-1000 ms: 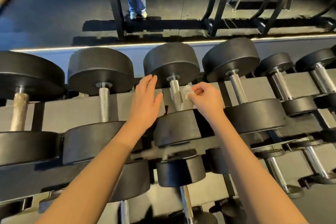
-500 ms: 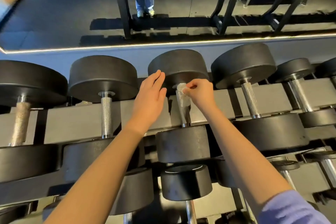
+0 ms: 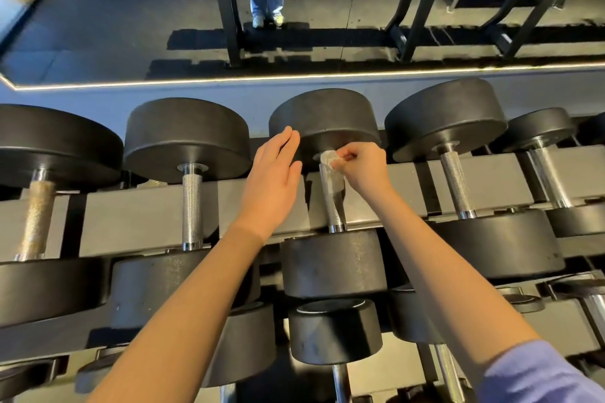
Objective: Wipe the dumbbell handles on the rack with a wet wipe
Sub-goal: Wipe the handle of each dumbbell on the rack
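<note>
The right hand point(image 3: 363, 167) is up at the top of the knurled chrome handle point(image 3: 334, 206), fingers and thumb pinching a thin, crumpled white wet wipe point(image 3: 330, 161) against the bar, just under the far head of the black round-headed dumbbell point(image 3: 324, 121). Part of the sheet trails down the bar's right side. The left hand point(image 3: 271, 180) lies flat, fingers straight and together, holding nothing, just beside that far head; whether it touches the rubber cannot be told.

The dumbbell sits across the grey steel rack point(image 3: 131, 219), third from the left in the upper row, its handle bridging the gap between the rails.

Now the feel of it. That wipe looks light, limp and damp, so it should bunch and drag; the knurling is rough and likely to snag the sheet instead of letting it glide. The weight itself appears heavy and well seated, unlikely to roll under a rub. The best purchase, on this showing, is to wrap the sheet round the bar and close thumb and fingers around it, then draw down towards the near head.
</note>
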Demonstrator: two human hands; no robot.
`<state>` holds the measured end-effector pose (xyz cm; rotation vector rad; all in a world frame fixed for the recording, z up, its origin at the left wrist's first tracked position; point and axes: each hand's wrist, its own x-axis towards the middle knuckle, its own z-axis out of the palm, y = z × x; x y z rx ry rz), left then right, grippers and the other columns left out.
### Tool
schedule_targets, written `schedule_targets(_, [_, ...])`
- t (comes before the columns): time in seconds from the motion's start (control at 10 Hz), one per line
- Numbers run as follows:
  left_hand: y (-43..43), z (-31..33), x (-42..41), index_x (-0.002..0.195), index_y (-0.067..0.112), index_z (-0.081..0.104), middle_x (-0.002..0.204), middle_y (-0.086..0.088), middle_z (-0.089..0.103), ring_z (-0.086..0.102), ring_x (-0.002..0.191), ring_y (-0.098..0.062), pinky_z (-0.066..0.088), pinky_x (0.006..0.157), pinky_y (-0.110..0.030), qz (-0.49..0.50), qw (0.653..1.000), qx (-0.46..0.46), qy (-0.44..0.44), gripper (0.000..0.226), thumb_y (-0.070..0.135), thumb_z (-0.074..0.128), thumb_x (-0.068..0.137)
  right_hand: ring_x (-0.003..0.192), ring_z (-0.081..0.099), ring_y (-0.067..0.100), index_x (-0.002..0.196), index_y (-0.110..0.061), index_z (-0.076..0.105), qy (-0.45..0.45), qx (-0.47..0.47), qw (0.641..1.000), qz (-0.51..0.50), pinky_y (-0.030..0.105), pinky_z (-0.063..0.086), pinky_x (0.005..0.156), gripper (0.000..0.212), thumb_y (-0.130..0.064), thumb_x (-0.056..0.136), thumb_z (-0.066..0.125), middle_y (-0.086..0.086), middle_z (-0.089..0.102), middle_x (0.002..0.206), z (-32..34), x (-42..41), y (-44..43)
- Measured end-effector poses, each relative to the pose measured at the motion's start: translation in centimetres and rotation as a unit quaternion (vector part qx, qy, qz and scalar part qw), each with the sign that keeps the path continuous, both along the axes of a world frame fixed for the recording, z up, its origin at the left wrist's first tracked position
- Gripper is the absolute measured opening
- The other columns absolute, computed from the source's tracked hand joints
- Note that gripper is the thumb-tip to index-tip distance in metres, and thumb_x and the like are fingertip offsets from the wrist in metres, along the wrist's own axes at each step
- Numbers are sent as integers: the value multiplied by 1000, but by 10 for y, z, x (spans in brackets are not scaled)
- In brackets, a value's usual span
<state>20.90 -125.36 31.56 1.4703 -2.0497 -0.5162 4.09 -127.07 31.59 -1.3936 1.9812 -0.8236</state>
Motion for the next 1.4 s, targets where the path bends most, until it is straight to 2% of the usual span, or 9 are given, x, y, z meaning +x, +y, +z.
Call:
schedule_targets(0.3, [1,-2,1,150,21,26,155,7,24,19,141,-9,11,108,-14,1,1000,5,3,50,20,40,102,80,59,13,74,-10,69,-2,178,979,99,24,47,76,10,-4,75,77,3,65,83,2,-18,36])
schedule_targets(0.5, [-1,1,1,150,21,26,155,6,25,21,141,-11,16,108,-19,-3,1000,7,-1,50,21,39,102,75,56,14,60,-19,58,-34,81,995,48,23,47,70,30,0,73,77,0,59,75,0,-15,30])
schedule_targets(0.7, [-1,0,1,150,21,25,155,7,25,20,141,-10,15,107,-17,-2,1000,16,6,49,22,38,102,82,63,19,68,-15,65,30,236,961,142,30,52,82,19,-1,73,77,8,67,83,9,-17,43])
schedule_targets(0.8, [-2,1,2,149,21,27,155,7,26,21,140,-10,16,106,-17,-6,1000,15,4,48,23,38,102,79,58,17,69,-13,66,21,96,993,70,22,47,71,16,-2,74,76,6,63,81,7,-9,26])
schedule_targets(0.9, [-4,3,4,149,22,28,155,7,26,22,140,-9,16,106,-16,-10,1000,20,2,47,24,37,103,89,62,23,95,-3,74,57,-18,997,46,24,45,82,14,-8,83,69,12,70,95,2,2,18])
schedule_targets(1.1, [-4,4,5,149,21,29,154,7,27,23,140,-9,17,107,-17,-19,999,27,15,47,23,37,103,120,53,26,129,-5,57,128,216,959,132,18,37,90,38,-21,95,55,13,59,128,5,0,-2])
schedule_targets(1.2, [-4,5,5,149,22,28,155,7,27,23,140,-10,17,107,-17,-18,999,32,16,47,24,37,103,100,62,31,103,-4,72,120,28,982,142,19,38,75,19,-13,89,61,16,68,103,-2,10,9])
schedule_targets(1.3, [-4,5,5,149,23,28,155,8,26,23,140,-10,17,106,-17,-17,999,37,16,47,24,36,103,93,61,32,92,-7,73,139,-44,983,112,32,44,80,15,-15,88,61,16,68,95,-5,12,10])
schedule_targets(1.4, [-5,6,7,149,24,27,155,9,25,22,140,-9,16,105,-17,-19,999,42,17,47,24,35,103,93,62,29,94,-8,72,148,-16,982,114,31,45,79,15,-16,88,60,14,68,95,-2,13,13])
